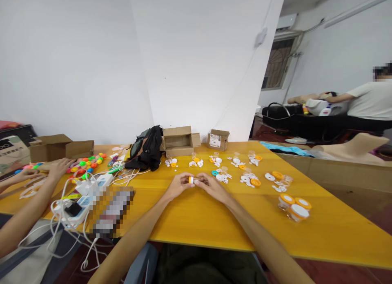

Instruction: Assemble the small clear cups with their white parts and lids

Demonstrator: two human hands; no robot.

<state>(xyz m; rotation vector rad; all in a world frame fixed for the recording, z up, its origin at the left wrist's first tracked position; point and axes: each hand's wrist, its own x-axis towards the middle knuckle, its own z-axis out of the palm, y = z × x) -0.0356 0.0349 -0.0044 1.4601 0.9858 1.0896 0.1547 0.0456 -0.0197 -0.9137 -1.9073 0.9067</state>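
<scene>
Above the middle of the table, my left hand [180,186] pinches a small orange-and-white round lid [191,180], which is tilted on its side. My right hand [212,185] closes its fingertips on the other side of the same piece; a clear part seems to show there, partly hidden by the fingers. Beyond my hands lie small groups of white discs and gear-like pieces [246,178], orange rings [255,182], a teal ring [214,173] and clear cups [225,169]. On the right stand three clear jars with orange-and-white lids [299,211], close together.
On the left are a power strip [104,181] with tangled white cables, a blurred phone-like device [113,212], colourful balls [82,164] and a co-worker's hands [56,169]. A black bag [147,149] and cardboard boxes [178,142] line the wall. Another person [372,98] is at far right.
</scene>
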